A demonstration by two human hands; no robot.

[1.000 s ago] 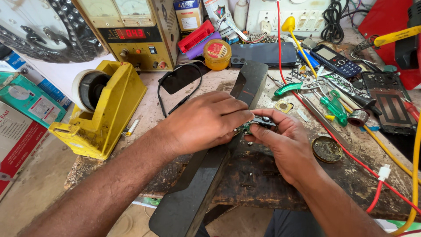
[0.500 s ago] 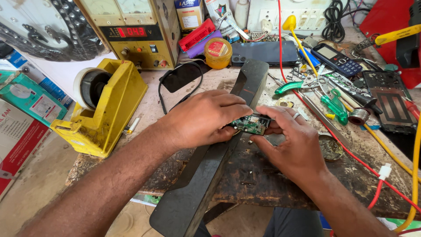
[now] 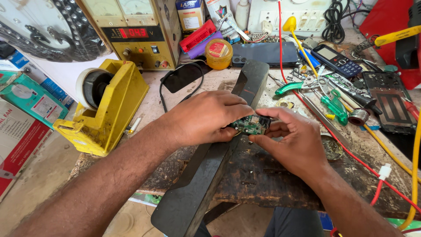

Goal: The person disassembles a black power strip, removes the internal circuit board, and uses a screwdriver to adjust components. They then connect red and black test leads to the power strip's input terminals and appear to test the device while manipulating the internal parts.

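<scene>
My left hand (image 3: 206, 117) and my right hand (image 3: 293, 141) meet over a long black casing (image 3: 215, 166) that lies diagonally across the worn wooden bench (image 3: 263, 175). Between the fingertips of both hands sits a small green circuit board (image 3: 251, 125), component side up. The left hand's fingers pinch its left edge; the right thumb and forefinger frame its right edge and top. The board hovers just above the casing's middle.
A yellow tape dispenser (image 3: 105, 105) stands at the left, a yellow bench power supply (image 3: 136, 35) behind it. Green-handled tools (image 3: 333, 105), a keypad phone (image 3: 337, 60), a dark smartphone (image 3: 265, 53), a round tin (image 3: 218, 53) and red wires (image 3: 351, 153) and yellow wires (image 3: 414, 166) crowd the right and back.
The hands have drawn slightly apart and the green board, first mostly hidden under the fingers, now shows face up between them. The right hand has shifted a little to the right.
</scene>
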